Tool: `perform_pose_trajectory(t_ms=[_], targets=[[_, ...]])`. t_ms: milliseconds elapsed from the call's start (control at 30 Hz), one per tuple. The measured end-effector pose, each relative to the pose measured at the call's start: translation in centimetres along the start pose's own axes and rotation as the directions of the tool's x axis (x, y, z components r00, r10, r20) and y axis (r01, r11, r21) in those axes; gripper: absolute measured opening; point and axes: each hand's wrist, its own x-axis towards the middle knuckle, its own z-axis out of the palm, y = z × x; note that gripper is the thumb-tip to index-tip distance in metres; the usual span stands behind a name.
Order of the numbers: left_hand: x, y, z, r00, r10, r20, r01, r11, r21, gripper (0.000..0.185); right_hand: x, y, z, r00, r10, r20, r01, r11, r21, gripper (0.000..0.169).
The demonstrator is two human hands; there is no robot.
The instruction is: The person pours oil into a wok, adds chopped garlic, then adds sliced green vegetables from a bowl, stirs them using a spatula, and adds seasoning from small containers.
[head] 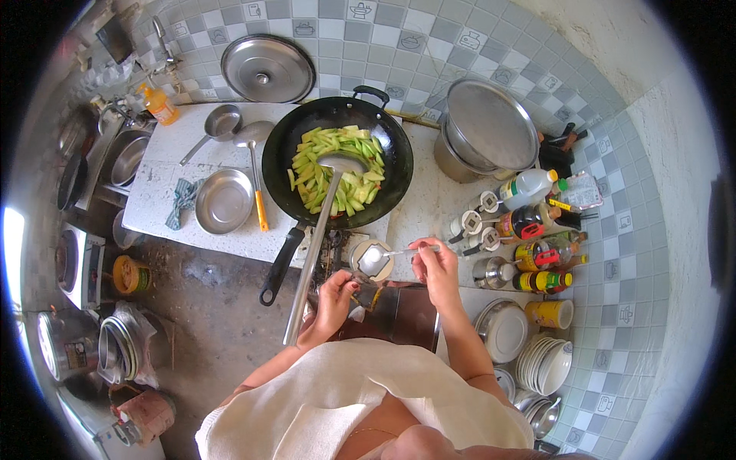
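My left hand (pixel 335 300) grips a round pale seasoning jar (pixel 386 275) by its dark handle, below the front edge of the wok. Between the fingers of my right hand (pixel 437 275) is a small spoon (pixel 409 251), its bowl heaped with white powder over the jar's opening. Ahead of both hands stands a black wok (pixel 397 172) of sliced green vegetable (pixel 313 152). A long-handled steel ladle (pixel 326 213) rests in the wok. Its shaft slants out over the rim towards me, close to my left forearm.
Left on the counter (pixel 155 198) are a steel bowl (pixel 224 201), a skimmer (pixel 257 172), a small saucepan (pixel 223 122) and a cloth (pixel 184 201). At right are a lidded steel pot (pixel 491 126), more seasoning jars (pixel 470 223), bottles (pixel 529 188) and stacked plates (pixel 540 365).
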Motion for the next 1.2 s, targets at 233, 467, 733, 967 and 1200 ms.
perform_pose_trajectory(t_ms=[233,467,733,967,1200], targets=[[-0.2,-0.8,0.0,0.999,-0.036,0.002,0.036,0.999,-0.033,0.006,8.2,-1.5,2.3,0.988,-0.155,0.008,0.154,0.971,-0.181,0.017],[-0.9,-0.6,-0.2,0.995,-0.094,0.037,0.098,0.987,-0.125,0.008,12.8,1.7,3.4,0.799,-0.562,0.212,0.561,0.572,-0.598,0.018],[-1.1,0.2,0.0,0.998,-0.059,-0.011,0.057,0.989,-0.134,0.009,-0.4,-2.5,-1.2,0.941,-0.269,0.207,0.327,0.880,-0.343,0.016],[-0.8,2.9,0.6,0.996,-0.087,-0.007,0.085,0.987,-0.135,0.009,-1.3,-0.4,1.1,0.863,-0.304,0.404,0.485,0.724,-0.492,0.014],[-0.9,1.0,0.6,1.000,-0.026,0.003,0.026,0.996,-0.089,0.009,-1.3,-0.1,-0.1,0.974,-0.122,0.193,0.188,0.909,-0.372,0.013]])
